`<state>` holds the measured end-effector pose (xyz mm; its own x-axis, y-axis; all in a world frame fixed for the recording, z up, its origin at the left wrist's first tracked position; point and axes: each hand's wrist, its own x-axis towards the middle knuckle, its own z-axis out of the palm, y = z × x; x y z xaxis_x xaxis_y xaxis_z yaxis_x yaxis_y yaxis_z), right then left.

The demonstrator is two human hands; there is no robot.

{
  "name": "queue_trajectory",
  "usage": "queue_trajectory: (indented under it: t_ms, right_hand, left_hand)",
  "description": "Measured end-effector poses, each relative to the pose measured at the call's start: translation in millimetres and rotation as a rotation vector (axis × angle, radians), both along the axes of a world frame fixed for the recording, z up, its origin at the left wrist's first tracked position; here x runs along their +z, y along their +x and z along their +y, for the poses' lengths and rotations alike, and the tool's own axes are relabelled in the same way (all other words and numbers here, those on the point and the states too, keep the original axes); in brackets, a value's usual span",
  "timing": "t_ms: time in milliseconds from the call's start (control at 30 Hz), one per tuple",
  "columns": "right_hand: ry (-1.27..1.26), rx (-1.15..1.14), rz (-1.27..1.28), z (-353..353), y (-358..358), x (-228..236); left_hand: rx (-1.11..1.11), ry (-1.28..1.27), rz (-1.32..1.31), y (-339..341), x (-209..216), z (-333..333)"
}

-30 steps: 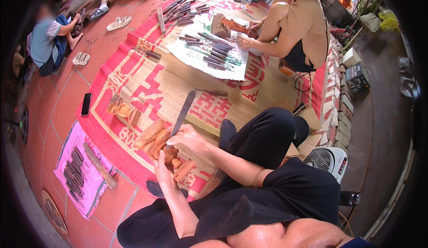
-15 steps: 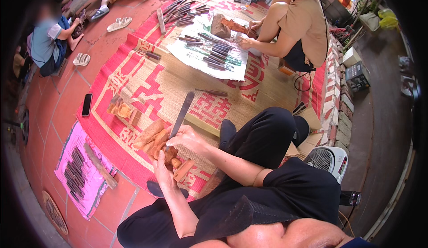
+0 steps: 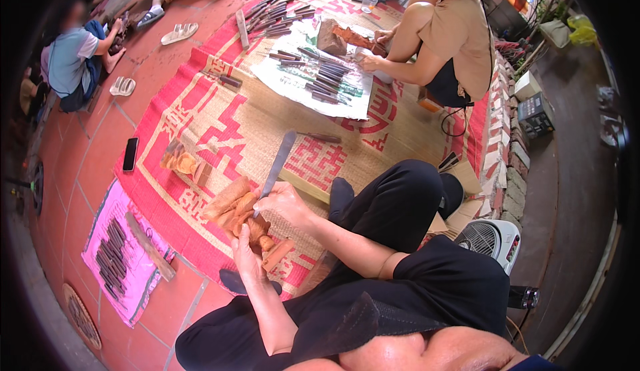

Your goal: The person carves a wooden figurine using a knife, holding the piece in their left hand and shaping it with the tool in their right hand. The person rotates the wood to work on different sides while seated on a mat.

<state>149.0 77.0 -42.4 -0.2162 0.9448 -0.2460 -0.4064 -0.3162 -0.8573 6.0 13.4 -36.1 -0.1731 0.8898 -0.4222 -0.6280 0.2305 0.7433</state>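
Observation:
Above my crossed legs is a carved wooden figure (image 3: pixel 230 204), orange-brown with deep rounded folds and a squared block at its near end. My left hand (image 3: pixel 248 254) grips its near side from below, fingers closed against the wood. In my right hand (image 3: pixel 285 202) is a long, flat grey file (image 3: pixel 279 161). Its wide end points up and away, while the lower end meets the top of the carving. The right fingers are wrapped round the tool low down, close to the wood. Their exact contact with the carving is partly hidden.
A second carving (image 3: pixel 185 162) and a phone (image 3: pixel 131 154) lie on the red and straw mat (image 3: pixel 267 121). Dark-handled tools rest on a white sheet (image 3: pixel 267 78) and a pink cloth (image 3: pixel 143 291). Another person (image 3: pixel 453 44) sits at the far right; a fan (image 3: pixel 490 238) stands nearby.
The file and my right hand have shifted slightly right and away. The carving has moved a little to the right in my left hand.

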Motion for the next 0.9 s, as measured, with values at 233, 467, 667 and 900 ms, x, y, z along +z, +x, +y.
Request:
queue_trajectory:
  t_ms: [233, 467, 667, 900]
  right_hand:
    - [-0.013, 0.089, 0.028, -1.9, -4.7, 17.2]
    - [-0.037, 0.049, -0.006, 1.0, -0.8, -0.4]
    - [-0.007, 0.076, -0.012, -1.6, -5.0, 6.1]
    - [-0.095, -0.003, 0.045, 0.3, -0.5, 11.0]
  left_hand:
    - [-0.036, -0.018, -0.082, -4.8, 2.5, -0.7]
    - [0.004, -0.038, -0.047, -0.7, 1.6, -1.0]
    - [-0.018, 0.016, -0.012, -2.4, -6.7, -0.6]
    - [0.031, -0.038, -0.040, -1.6, -7.3, -0.5]
